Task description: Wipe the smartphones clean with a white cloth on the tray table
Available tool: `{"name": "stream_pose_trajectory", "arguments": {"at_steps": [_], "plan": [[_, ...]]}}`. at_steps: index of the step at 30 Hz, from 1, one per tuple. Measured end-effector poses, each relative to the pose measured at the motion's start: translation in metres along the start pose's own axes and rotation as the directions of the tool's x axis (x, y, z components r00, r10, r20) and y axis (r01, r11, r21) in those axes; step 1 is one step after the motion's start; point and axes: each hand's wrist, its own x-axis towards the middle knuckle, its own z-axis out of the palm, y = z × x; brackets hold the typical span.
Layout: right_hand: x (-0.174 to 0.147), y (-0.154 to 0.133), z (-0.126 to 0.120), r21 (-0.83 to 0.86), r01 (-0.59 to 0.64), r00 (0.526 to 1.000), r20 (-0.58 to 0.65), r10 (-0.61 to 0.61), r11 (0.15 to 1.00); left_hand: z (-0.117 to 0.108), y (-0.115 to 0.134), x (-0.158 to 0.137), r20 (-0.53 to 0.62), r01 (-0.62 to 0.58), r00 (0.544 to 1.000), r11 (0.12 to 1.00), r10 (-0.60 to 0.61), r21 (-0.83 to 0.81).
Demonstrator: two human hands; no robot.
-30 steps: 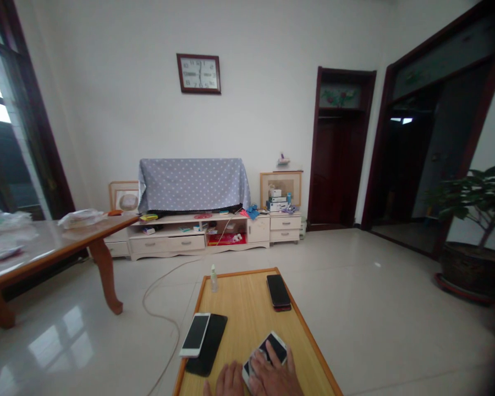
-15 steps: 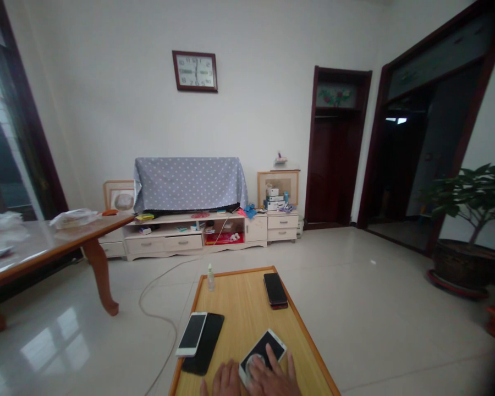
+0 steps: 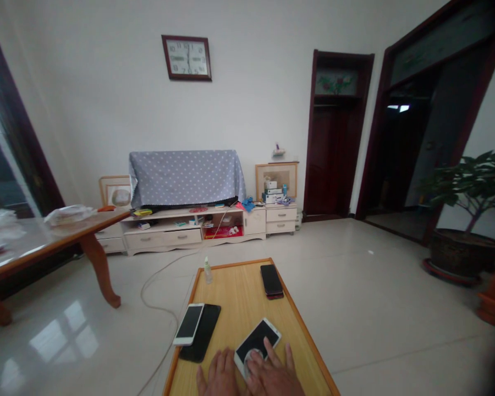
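Observation:
A white smartphone (image 3: 264, 333) with a dark screen lies slantwise on the small wooden table (image 3: 235, 291). My right hand (image 3: 272, 377) is over its lower part, pressing a small whitish pad or cloth (image 3: 252, 355) against the screen. Its index finger reaches across the glass. Beside the phone's lower left edge, my left hand (image 3: 218, 377) rests on the tabletop with its fingers stretched out and nothing in them. Another white phone (image 3: 188, 324) lies to the left, partly on top of a larger black phone or tablet (image 3: 206, 335).
A clear dropper-type bottle (image 3: 207, 270) stands at the table's far left corner. Stacked dark phones (image 3: 271, 280) lie at the far right. A cable (image 3: 146, 300) runs over the floor. Beyond are a TV cabinet (image 3: 160, 239), a larger table (image 3: 103, 225) and a potted plant (image 3: 464, 253).
The whole view has shifted, so the table and phones sit slightly higher in the picture. My right hand still presses the pad on the phone, and my left hand stays beside it.

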Motion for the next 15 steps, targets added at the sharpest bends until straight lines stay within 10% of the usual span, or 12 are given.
{"name": "stream_pose_trajectory", "arguments": {"at_steps": [6, 15], "plan": [[-0.005, 0.022, -0.043, -0.046, -0.243, 0.967, -0.09, 0.239, 0.969, -0.002, 0.006, -0.01, -0.046, -0.012, 0.999, 1.0, 0.011, -0.018], [-0.012, -0.01, -0.015, 0.103, -0.004, 0.994, 0.113, -0.008, 0.995, 0.003, 0.003, -0.007, -0.023, -0.009, 1.0, 1.0, 0.009, -0.002]]}}
